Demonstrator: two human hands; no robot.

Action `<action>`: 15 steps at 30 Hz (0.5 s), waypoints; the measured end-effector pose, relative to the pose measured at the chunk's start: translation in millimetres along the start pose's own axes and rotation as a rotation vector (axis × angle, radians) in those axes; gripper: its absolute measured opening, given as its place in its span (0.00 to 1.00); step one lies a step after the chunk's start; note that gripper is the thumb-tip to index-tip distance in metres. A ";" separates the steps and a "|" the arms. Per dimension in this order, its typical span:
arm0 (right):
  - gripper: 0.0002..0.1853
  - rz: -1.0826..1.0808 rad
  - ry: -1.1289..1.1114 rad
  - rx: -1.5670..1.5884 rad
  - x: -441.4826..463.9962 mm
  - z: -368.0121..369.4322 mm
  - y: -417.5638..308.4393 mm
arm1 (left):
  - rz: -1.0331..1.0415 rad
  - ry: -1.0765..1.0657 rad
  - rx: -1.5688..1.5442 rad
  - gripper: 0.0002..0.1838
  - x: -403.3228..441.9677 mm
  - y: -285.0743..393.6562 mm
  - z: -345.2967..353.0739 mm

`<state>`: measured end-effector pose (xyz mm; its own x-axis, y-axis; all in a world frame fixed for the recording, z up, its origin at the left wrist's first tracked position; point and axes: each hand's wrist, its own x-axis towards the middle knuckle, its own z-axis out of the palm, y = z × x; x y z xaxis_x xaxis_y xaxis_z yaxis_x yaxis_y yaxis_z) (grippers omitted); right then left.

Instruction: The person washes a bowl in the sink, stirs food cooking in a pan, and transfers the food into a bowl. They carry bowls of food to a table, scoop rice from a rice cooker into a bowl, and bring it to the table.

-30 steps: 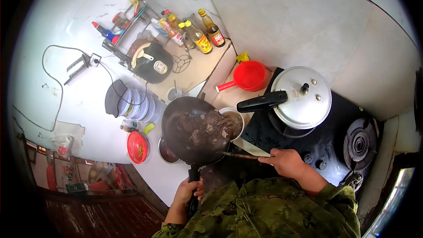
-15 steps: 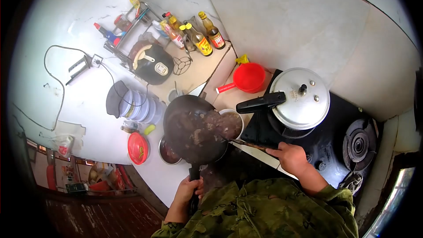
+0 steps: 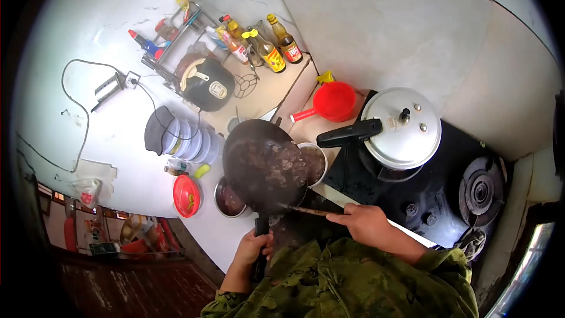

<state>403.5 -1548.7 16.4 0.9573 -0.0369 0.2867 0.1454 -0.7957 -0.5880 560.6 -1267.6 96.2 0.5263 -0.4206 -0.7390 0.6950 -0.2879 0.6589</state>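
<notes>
Left fingers (image 3: 266,250) grip pan handle (image 3: 261,227), right fingers (image 3: 341,218) utensil (image 3: 312,211); pan (image 3: 250,144) partly hides white bowl (image 3: 318,168), metal bowl (image 3: 228,200); pressure cooker (image 3: 400,135) nearby.

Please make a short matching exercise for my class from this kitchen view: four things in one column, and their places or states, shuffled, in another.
Things
1. Dark round frying pan
2. Silver metal pressure cooker
3. Red plastic scoop
4. Long brown-handled utensil

Places or states
A. On the black-topped stove
B. Gripped in the right hand
C. Held by its handle in the left hand
D. Beside the stove, near the pale tiled wall

Right pairs
1-C; 2-A; 3-D; 4-B
</notes>
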 end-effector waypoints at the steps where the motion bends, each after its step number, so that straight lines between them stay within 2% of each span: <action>1: 0.24 0.001 0.001 0.001 2.0 3.2 -1.0 | 0.000 0.003 0.011 0.07 0.1 -0.8 -1.2; 4: 0.25 0.122 -0.049 -0.100 5.1 13.1 7.6 | 0.000 0.001 0.015 0.07 0.0 -1.6 -1.1; 11: 0.24 0.219 -0.068 -0.200 3.0 -3.9 15.0 | 0.051 0.014 0.034 0.07 1.7 -4.1 -7.3; 15: 0.24 0.098 0.045 -0.097 37.7 3.2 -1.0 | 0.036 -0.002 0.026 0.09 3.9 -4.2 -8.2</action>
<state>440.3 -1547.3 25.4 0.9531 -0.1433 0.2665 0.0244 -0.8416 -0.5396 563.8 -1261.0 89.5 0.5497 -0.4331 -0.7143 0.6626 -0.2946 0.6886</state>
